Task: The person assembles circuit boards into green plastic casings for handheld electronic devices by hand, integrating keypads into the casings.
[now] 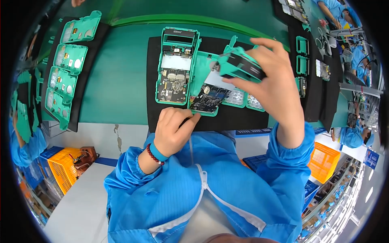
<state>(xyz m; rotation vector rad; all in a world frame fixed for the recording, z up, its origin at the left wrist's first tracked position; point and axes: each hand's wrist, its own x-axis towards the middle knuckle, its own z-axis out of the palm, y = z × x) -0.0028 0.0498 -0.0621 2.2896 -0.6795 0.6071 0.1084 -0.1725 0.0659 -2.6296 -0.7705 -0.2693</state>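
My right hand (pixel 271 77) grips a green plastic frame (pixel 239 65) with a dark window, lifted and tilted above the mat. Joined to it, or lying right against it, is a dark circuit board (pixel 210 97) with a pale screen panel. That board slants over an open green housing shell (pixel 199 67). My left hand (pixel 172 127) has curled fingers, thumb and index fingertips pressed at the shell's near edge by the board's lower end. Left of it lies another green housing (pixel 190 81) with its circuit board exposed. More green shells (pixel 235 98) lie partly behind my right hand.
A black mat (pixel 243 120) lies under the work on the green table (pixel 125 73). Several green shells (pixel 69 56) line a dark mat at the left. Green frames (pixel 302 65) and boards lie on the right. Orange crates (pixel 324 162) stand below the table; other people work at both sides.
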